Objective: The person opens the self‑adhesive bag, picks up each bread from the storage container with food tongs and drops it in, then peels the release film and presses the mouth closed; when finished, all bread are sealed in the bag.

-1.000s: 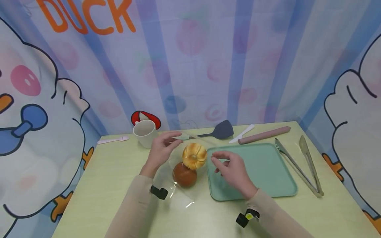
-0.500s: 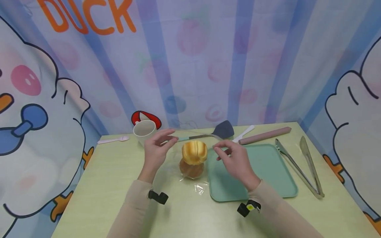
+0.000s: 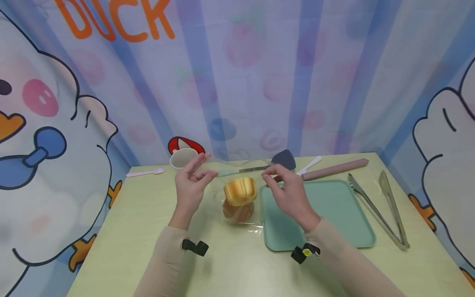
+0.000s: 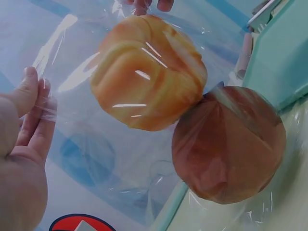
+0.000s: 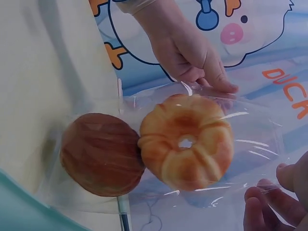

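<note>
A clear plastic bag (image 4: 77, 79) hangs between both hands, with two breads inside. The upper one is a golden ring-shaped bread (image 5: 186, 144) with a hole through its middle. Below and against it sits a round brown bun (image 4: 228, 144). My left hand (image 3: 190, 192) pinches the bag's left edge between thumb and fingers, as the left wrist view shows. On the other side, my right hand (image 3: 291, 196) pinches the opposite edge near an upper corner. The film is so transparent that its full outline is hard to make out in the head view.
A green tray (image 3: 334, 222) lies at the right, with metal tongs (image 3: 378, 214) beyond it. Along the back are a white cup (image 3: 182, 159), a dark spatula (image 3: 283, 160), a white knife (image 3: 311, 164), a rolling pin (image 3: 335, 169) and a pink fork-like utensil (image 3: 145, 172).
The bag has tilted more upright, so the ring bread shows its side instead of its face in the head view. Both hands have risen slightly, and the left hand has moved outward.
</note>
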Demonstrator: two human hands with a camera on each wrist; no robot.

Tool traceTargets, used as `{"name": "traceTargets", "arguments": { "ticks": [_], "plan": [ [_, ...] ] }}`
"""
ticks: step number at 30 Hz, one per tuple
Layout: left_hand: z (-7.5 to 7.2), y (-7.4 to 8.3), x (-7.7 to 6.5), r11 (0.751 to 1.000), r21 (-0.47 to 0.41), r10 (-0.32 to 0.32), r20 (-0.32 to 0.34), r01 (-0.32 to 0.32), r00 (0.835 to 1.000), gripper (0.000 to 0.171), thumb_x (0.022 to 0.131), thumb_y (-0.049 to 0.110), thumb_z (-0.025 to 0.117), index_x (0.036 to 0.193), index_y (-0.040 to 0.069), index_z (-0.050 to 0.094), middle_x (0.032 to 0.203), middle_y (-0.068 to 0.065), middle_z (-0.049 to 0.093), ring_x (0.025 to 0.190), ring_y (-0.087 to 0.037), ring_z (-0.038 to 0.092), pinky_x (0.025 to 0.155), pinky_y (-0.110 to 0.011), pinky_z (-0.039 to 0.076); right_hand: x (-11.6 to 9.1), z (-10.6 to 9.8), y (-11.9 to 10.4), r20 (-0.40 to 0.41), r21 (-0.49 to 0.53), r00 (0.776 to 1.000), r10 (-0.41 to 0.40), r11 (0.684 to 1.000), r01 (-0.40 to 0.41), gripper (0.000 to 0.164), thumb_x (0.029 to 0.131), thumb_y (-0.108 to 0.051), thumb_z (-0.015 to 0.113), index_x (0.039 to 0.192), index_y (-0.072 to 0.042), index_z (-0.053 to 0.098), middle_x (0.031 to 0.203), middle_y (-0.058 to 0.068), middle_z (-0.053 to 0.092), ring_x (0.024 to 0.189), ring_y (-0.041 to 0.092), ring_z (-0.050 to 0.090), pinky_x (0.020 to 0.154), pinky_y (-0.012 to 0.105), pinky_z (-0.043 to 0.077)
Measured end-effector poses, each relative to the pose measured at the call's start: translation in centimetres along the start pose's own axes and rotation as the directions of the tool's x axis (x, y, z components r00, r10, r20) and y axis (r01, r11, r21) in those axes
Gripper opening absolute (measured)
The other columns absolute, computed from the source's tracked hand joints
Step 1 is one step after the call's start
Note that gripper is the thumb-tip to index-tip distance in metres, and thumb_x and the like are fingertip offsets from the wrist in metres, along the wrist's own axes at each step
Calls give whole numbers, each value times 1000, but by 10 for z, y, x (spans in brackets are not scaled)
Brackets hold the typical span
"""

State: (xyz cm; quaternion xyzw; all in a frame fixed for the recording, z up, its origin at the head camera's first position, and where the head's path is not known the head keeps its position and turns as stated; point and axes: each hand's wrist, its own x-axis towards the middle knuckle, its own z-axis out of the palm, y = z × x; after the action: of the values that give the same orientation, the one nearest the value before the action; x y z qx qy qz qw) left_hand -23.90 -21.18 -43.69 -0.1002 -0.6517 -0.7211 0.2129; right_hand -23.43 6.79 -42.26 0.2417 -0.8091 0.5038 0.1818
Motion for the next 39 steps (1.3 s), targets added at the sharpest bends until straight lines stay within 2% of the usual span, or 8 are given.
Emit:
{"name": "traceTargets", "arguments": {
  "ticks": [6,10,13,18,23,29,35,39],
  "plan": [
    [-4,-1,0,996,63,61,-17,-60,998,19,90,2,81,103,-10,75,136,-17,70,126,-23,68,90,-27,61,6,-1,-4,-26,-26,998,-52,998,51,5,103,-13,69,104,-10,73,101,5,77,86,24,75,56,30,57],
    [-3,1,-3,985,62,160,52,-163,986,14,101,2,67,107,-10,63,130,-22,71,116,-24,72,97,-33,59,10,0,-8,-70,-25,993,-97,995,95,5,102,-14,70,104,-11,74,101,5,76,93,23,73,69,38,62],
    [1,3,-5,971,60,222,127,-231,967,15,108,4,56,110,-10,51,123,-17,75,106,-20,73,97,-36,59,12,1,-12,-91,-19,987,-132,991,131,6,102,-14,71,104,-10,75,102,4,76,97,23,72,83,46,62],
    [7,3,-5,964,26,255,182,-264,950,16,111,5,50,108,-10,45,117,-18,76,112,-18,72,97,-33,57,13,0,-18,-108,0,979,-175,984,176,4,99,-10,74,103,-9,76,101,5,77,95,22,73,86,48,61],
    [7,6,-6,969,2,240,193,-245,951,15,113,7,45,111,-8,44,124,-28,69,120,-24,69,103,-43,57,14,-2,-22,-155,35,960,-233,970,241,6,98,-5,73,102,-8,77,98,3,77,89,19,73,82,34,61],
    [9,9,-8,978,-27,208,215,-207,954,13,115,14,39,115,1,40,121,-20,75,109,-29,76,94,-55,59,16,1,-23,-178,35,943,-280,956,291,9,96,-2,74,101,-8,77,96,4,77,86,19,74,82,26,59],
    [6,11,-11,989,-6,145,189,-147,971,8,116,18,37,113,10,40,105,-21,78,85,-31,80,74,-43,66,16,1,-22,-145,142,974,-173,971,193,6,100,-4,71,102,-6,76,97,7,76,87,20,74,81,21,59],
    [5,12,-10,993,2,115,172,-117,978,7,116,20,39,113,15,41,97,-15,80,74,-25,79,61,-40,65,17,-1,-19,-60,255,997,-40,965,54,8,103,-6,67,104,-2,73,98,12,77,87,22,75,79,24,61]
  ]
}}
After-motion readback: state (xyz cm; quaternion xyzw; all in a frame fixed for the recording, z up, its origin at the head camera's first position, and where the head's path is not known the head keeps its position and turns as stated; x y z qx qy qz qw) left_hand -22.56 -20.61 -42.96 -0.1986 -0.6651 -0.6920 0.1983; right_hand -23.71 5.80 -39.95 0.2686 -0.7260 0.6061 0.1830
